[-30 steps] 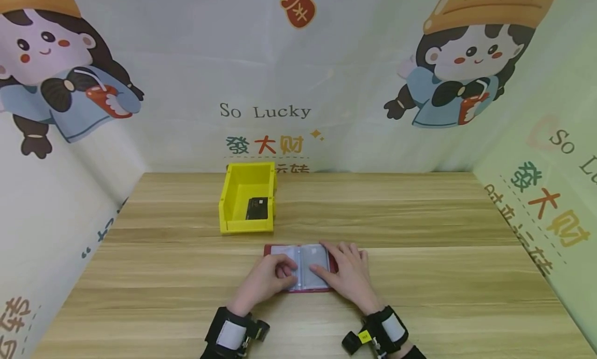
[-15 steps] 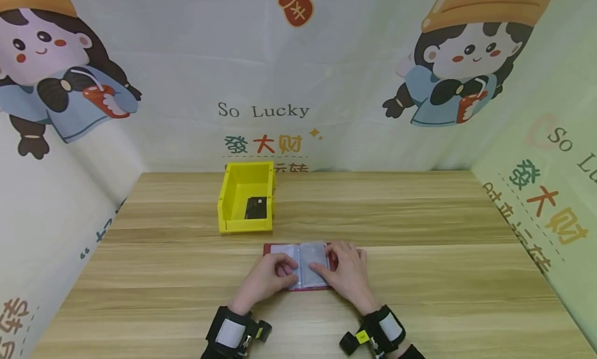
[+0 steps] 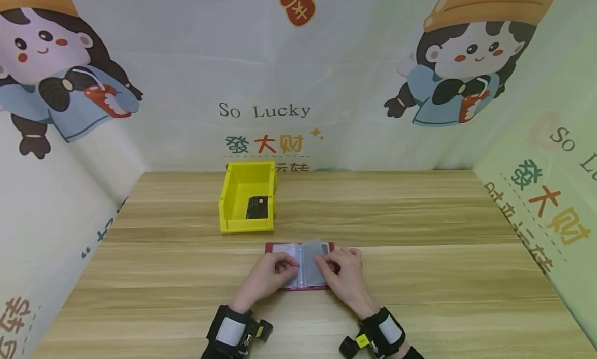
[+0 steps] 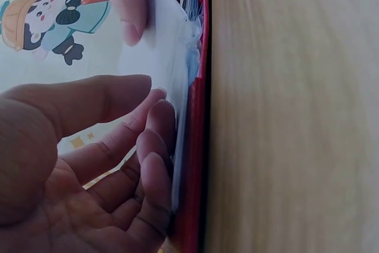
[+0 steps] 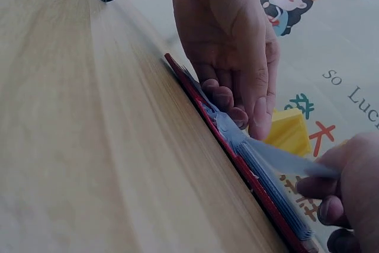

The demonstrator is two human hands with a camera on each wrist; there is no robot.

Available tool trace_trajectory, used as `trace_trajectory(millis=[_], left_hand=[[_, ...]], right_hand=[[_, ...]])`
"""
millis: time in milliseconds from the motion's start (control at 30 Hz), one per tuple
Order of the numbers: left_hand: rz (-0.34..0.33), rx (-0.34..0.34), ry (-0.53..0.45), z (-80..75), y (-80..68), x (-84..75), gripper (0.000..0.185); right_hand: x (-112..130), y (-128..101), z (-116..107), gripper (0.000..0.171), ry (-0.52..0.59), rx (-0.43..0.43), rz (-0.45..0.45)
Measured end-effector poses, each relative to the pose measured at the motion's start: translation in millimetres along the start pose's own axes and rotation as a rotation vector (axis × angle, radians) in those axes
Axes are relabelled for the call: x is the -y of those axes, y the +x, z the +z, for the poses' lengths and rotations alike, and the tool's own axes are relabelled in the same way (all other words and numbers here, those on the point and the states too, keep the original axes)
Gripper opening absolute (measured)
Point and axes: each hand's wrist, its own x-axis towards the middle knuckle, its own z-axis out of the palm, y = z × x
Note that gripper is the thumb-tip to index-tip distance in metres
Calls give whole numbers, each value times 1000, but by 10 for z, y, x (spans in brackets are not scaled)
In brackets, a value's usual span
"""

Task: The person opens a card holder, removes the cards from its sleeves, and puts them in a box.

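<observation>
Left hand (image 3: 267, 277) fingers curled, pressing card holder (image 3: 298, 266); right hand (image 3: 344, 276) fingers pinching lifted sleeve (image 3: 315, 247).

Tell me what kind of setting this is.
Probably a staged recording booth, not a home: a bare wooden table closed in by printed cartoon backdrops, with only a yellow bin and a red card holder under the two hands.

Both my forearms enter from the bottom centre of the head view, each with a black strap at the wrist. My left hand (image 3: 268, 277) lies palm down, fingers loosely bent and pressing flat, thumb stretched out alongside. My right hand (image 3: 342, 274) sits just right of it, thumb and forefinger pinched together, the other fingers curled under. The fingertips of the two hands are nearly touching.
</observation>
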Motion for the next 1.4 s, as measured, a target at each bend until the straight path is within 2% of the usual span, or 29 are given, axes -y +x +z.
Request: trace_trajectory(millis=[133,267,367,567,733,867,1067,1133,1267,1400], left_hand=[[7,-16,3,0,15,10,15],[10,-44,-8,-9,20,10,19],[-21,-63,-42,-15,22,2,20],[-74,-135,-116,-4,45,-25,26],[-81,-193,-137,0,48,-62,32],[-81,-230,-86,-9,30,-87,36],[-77,-283,3,-37,-8,-88,18],[-94,-295,34,-46,-16,-76,14],[-155,-303,83,-64,-23,-53,14],[-189,-301,113,-86,-38,-48,15]], right_hand=[[-13,1,-8,14,95,7,-33],[-18,-2,-27,10,179,68,-24],[-22,-6,-41,12,223,121,-29],[-24,-11,-45,19,242,182,-81],[5,-10,-37,25,204,268,-53],[30,-5,-37,26,148,336,-48],[31,-12,-32,24,64,390,-67],[30,-15,-32,24,38,407,-72],[48,-10,-45,24,-11,438,-84],[58,-11,-51,24,-49,455,-99]])
